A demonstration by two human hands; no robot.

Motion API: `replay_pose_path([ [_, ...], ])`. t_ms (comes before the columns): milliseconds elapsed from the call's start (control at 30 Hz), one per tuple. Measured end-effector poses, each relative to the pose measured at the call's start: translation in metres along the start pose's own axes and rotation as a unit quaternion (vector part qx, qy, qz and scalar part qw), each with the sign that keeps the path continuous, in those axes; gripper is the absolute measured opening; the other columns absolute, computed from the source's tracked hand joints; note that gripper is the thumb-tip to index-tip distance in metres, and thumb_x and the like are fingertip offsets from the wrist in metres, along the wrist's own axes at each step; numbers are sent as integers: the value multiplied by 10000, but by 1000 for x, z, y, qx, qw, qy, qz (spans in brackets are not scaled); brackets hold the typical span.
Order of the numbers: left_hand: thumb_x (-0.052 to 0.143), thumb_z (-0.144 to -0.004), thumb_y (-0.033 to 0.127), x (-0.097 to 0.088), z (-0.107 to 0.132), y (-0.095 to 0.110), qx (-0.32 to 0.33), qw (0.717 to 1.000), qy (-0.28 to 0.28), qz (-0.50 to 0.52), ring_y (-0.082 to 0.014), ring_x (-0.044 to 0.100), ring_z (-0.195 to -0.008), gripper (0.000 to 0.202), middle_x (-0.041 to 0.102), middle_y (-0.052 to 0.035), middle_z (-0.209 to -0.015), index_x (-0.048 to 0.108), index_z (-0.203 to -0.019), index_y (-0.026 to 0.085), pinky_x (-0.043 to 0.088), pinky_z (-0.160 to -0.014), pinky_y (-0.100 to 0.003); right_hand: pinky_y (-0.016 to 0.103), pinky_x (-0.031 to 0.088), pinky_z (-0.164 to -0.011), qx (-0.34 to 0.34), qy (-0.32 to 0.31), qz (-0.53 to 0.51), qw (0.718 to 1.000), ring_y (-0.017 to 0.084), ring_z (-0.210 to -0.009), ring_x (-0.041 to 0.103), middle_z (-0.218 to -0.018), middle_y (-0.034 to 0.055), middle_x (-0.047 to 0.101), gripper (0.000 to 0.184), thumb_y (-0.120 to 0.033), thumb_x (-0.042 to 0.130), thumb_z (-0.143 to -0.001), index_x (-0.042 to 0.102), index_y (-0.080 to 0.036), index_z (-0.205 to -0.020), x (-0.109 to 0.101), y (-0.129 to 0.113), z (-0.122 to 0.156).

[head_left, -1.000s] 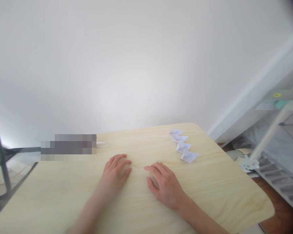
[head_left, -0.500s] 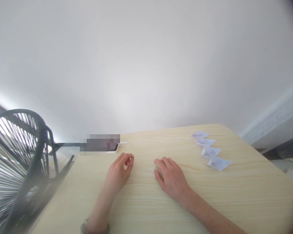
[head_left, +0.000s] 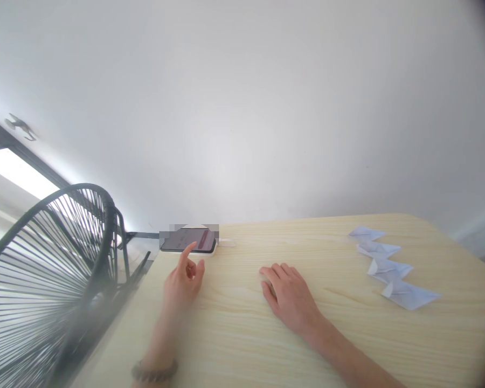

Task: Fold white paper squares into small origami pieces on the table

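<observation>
My left hand (head_left: 185,280) is raised by the phone (head_left: 186,241) at the table's back left. Its index finger stretches out over the near edge of the screen; whether the tip touches the glass I cannot tell. The other fingers curl loosely, and nothing is in them. My right hand (head_left: 289,293) lies palm down on the wooden table (head_left: 242,345), fingers a little bent and thumb apart, holding nothing. Several folded white paper pieces (head_left: 410,295) with pointed ends lie in an overlapping row to the right, apart from my right hand.
A white cable loop (head_left: 227,242) lies beside the phone's right end. A dark woven chair (head_left: 101,242) stands against the table's left side. Behind the table rises a plain white wall (head_left: 242,118), with a hook (head_left: 21,126) at upper left.
My left hand has moved left toward the phone and its index finger has straightened out. My right hand stays resting on the table. The view has turned to the left.
</observation>
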State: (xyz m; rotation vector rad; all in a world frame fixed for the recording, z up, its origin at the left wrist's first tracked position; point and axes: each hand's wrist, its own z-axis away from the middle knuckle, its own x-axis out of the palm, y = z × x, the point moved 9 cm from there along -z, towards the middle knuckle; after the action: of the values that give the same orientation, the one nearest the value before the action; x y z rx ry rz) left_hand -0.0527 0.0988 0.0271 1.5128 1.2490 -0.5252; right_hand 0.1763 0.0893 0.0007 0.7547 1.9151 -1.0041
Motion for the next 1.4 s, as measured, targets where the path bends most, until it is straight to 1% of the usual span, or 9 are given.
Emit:
replay_pose_path([
  [167, 406, -785, 327, 21, 4, 15, 15, 997, -62, 48, -130, 529, -495, 437, 527, 57, -615, 327, -1206, 241, 418, -509, -244, 322, 349, -732, -14, -6, 6, 1000, 187, -796, 492, -794, 39, 556, 175, -168, 426, -820, 555, -206, -931, 1, -5, -2],
  [333, 395, -803, 330, 30, 6, 20, 55, 990, -117, 49, -121, 522, -512, 150, 535, 40, -617, 460, -888, 225, 430, -548, -242, 330, 344, -749, -4, -18, -11, 1000, 191, -809, 488, -805, 36, 564, 181, -174, 433, -822, 552, -217, -951, 2, -2, -4],
  [400, 399, -803, 330, 31, 6, 19, 63, 989, -132, 35, -116, 515, -504, 127, 536, 38, -605, 467, -800, 224, 420, -531, -232, 331, 343, -752, 1, -22, -19, 1000, 192, -814, 486, -817, 35, 566, 185, -171, 435, -821, 551, -220, -957, 3, -1, -4],
  [467, 404, -800, 324, 26, 3, 16, 53, 992, -109, 22, -117, 512, -498, 127, 522, 45, -590, 470, -849, 227, 417, -529, -233, 334, 342, -754, 5, -27, -24, 999, 194, -816, 484, -829, 34, 566, 190, -168, 435, -820, 549, -221, -964, 4, 1, -4],
  [567, 413, -795, 309, 13, 0, 9, 20, 999, -50, 9, -129, 525, -521, 289, 494, 57, -587, 420, -1074, 235, 424, -551, -244, 340, 340, -756, 8, -35, -29, 999, 195, -818, 482, -840, 31, 566, 193, -170, 433, -822, 546, -222, -969, 6, 1, -4],
  [733, 420, -785, 280, 18, 0, 4, -6, 997, -79, -4, -138, 543, -557, 529, 496, 53, -629, 254, -1287, 256, 418, -536, -243, 339, 340, -753, 10, -42, -34, 998, 195, -820, 480, -844, 31, 565, 192, -172, 426, -825, 547, -220, -967, 7, 1, -4],
  [933, 400, -783, 274, 23, 1, 3, -12, 995, -96, -22, -146, 557, -572, 547, 520, 39, -654, 235, -1305, 258, 399, -509, -234, 340, 337, -757, 7, -38, -38, 999, 197, -822, 478, -845, 35, 566, 200, -166, 426, -824, 543, -217, -978, 6, 1, -4],
  [1100, 399, -794, 287, 29, 1, -2, -30, 991, -123, -43, -153, 572, -628, 501, 552, 28, -665, 284, -1282, 279, 385, -529, -224, 338, 338, -756, 6, -39, -35, 999, 197, -818, 477, -845, 39, 565, 194, -173, 420, -830, 543, -215, -974, 7, 1, -3],
  [1400, 382, -799, 293, 31, 1, -3, -42, 988, -140, -54, -154, 556, -611, 484, 551, 41, -641, 268, -1269, 298, 352, -528, -224, 341, 341, -754, 7, -47, -28, 998, 195, -822, 478, -856, 31, 565, 193, -181, 410, -836, 535, -218, -978, 8, 1, -4],
])
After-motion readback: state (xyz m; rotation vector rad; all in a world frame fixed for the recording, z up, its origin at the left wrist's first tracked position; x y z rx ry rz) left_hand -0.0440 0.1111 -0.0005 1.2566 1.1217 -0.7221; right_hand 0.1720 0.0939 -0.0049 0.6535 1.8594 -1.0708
